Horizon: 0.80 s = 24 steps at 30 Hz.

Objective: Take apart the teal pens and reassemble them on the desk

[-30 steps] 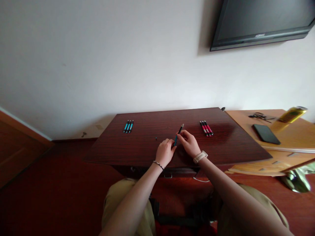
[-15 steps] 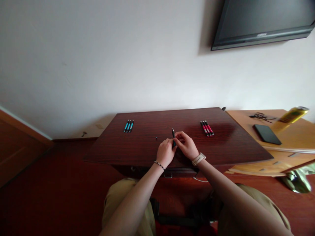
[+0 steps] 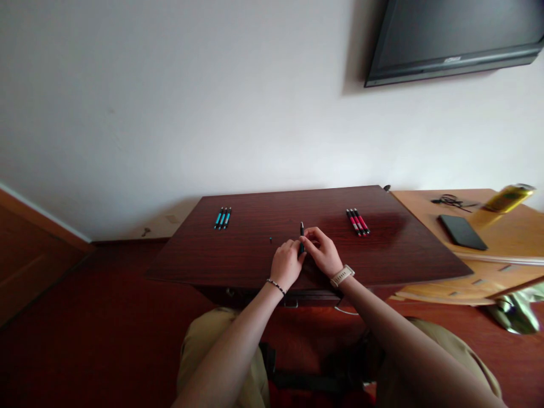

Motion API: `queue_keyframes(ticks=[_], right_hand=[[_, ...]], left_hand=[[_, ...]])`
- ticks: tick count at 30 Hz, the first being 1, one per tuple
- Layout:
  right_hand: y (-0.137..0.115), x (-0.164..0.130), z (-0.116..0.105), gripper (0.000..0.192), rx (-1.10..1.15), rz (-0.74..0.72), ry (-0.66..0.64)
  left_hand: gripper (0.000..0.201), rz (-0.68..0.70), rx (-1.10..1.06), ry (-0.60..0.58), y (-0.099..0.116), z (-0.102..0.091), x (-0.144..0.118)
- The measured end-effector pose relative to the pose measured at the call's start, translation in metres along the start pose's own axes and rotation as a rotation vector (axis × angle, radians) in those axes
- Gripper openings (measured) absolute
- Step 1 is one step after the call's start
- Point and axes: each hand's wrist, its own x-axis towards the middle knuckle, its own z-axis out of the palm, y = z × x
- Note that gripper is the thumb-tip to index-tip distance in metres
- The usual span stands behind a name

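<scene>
Head cam: 2 hands, 1 pen (image 3: 302, 231) between them, just right of and below frame center. Left hand (image 3: 287, 263): fingers curled, gripping the pen's lower part, most of it hidden there. Right hand (image 3: 323, 252): thumb and fingertips pinching the same pen higher up. Pen is near vertical in the frame, black end up and poking out above the fingers. Can't tell if its lower end touches the table (image 3: 255, 260). 1 bracelet (image 3: 276, 287) on left wrist, 1 watch (image 3: 342, 276) on right.

Table, dark red-brown, mid-lower frame. Counts on it:
- 3 blue pens (image 3: 222, 218), side by side, left of center, black ends toward top of frame.
- 3 pink pens (image 3: 357, 222) by tip count, side by side, right of center, leaning the other way.
- 1 small part (image 3: 271, 239), just above and left of left hand; too small to identify.

Right edge of frame: 1 light wood cabinet (image 3: 505, 241). On it 1 black slab (image 3: 462, 232), 1 cable (image 3: 450, 200) heaped above the slab, 1 yellow can (image 3: 508, 198) at far right, tilted in the frame.

Upper right: 1 TV (image 3: 459, 34), screen dark, on the pale wall (image 3: 212, 102). Left edge: 1 door (image 3: 34, 255), brown, partly cut off. Bottom: 2 legs (image 3: 216, 345), khaki trousers, one under each forearm. 1 white cord (image 3: 346, 310) below the table's front edge.
</scene>
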Motion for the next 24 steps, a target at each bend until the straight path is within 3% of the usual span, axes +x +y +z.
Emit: queue_keyframes(ticks=[24], right_hand=[[-0.0016,-0.0028,-0.0047,0.029,-0.032,-0.015,-0.010]], left_hand=[[0.006,-0.034,-0.043,-0.027,0.0030,-0.0047,-0.0005]])
